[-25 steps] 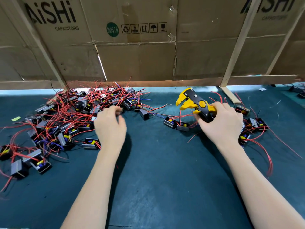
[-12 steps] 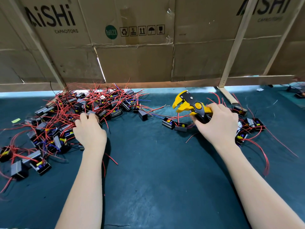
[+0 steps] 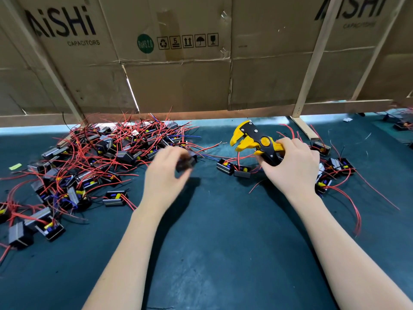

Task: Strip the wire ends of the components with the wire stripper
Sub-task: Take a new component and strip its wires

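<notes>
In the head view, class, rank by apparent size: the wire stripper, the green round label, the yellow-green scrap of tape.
1. wire stripper, partly hidden by the right hand
2. green round label
3. yellow-green scrap of tape

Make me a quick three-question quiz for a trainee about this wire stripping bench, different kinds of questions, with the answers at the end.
1. True or false: the wire stripper lies flat on the mat, untouched.
2. Multiple choice: where is the big tangled pile of components with red wires? A) on the person's left, B) on the person's right, C) in a box.
3. Fill in: the left hand is pinching a small dark ____ at its fingertips.

Key
1. False: the right hand grips its handles, with the yellow head raised off the mat.
2. A.
3. Component, though motion blur hides its details.
</notes>
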The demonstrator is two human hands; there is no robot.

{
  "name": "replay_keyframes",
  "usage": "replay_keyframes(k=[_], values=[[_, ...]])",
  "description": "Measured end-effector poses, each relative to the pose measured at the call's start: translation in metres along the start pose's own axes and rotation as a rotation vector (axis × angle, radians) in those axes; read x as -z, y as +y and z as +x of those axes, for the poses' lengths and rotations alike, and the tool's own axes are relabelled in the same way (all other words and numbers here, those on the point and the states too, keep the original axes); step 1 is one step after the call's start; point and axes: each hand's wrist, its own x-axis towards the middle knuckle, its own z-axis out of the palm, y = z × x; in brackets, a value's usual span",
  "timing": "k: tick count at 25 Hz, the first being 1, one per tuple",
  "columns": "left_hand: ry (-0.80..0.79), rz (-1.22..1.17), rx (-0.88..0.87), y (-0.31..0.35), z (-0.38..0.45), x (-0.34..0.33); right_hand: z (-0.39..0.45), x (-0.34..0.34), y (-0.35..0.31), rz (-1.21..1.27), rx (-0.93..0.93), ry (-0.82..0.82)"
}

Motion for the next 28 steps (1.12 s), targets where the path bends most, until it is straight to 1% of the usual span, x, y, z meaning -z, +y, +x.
replay_keyframes(k=[1, 2, 3, 7, 13, 18, 23, 28], values=[[-0.152, -0.014, -0.014, 0.007, -0.002, -0.007, 0.000, 0.000, 0.000, 0.008, 0.004, 0.012], [-0.257, -0.024, -0.016, 0.011, -0.003, -0.013, 0.000, 0.000, 0.000, 0.012, 0.008, 0.025], [-0.301, -0.037, -0.014, 0.013, -0.005, -0.016, 0.000, 0.000, 0.000, 0.014, 0.012, 0.038], [-0.237, -0.119, -0.004, 0.012, -0.005, -0.016, 0.000, 0.000, 0.001, 0.006, 0.017, 0.052], [-0.176, -0.092, 0.045, 0.021, -0.007, -0.021, -0.001, -0.002, 0.000, -0.015, 0.035, 0.042], [-0.145, -0.064, 0.076, 0.024, -0.008, -0.026, -0.001, -0.004, 0.004, -0.121, 0.056, 0.002], [-0.118, -0.263, 0.182, 0.025, -0.007, -0.029, -0.002, -0.005, 0.004, -0.246, 0.109, -0.033], [-0.082, -0.288, 0.234, 0.025, -0.008, -0.031, -0.005, -0.006, -0.001, -0.266, 0.155, -0.042]])
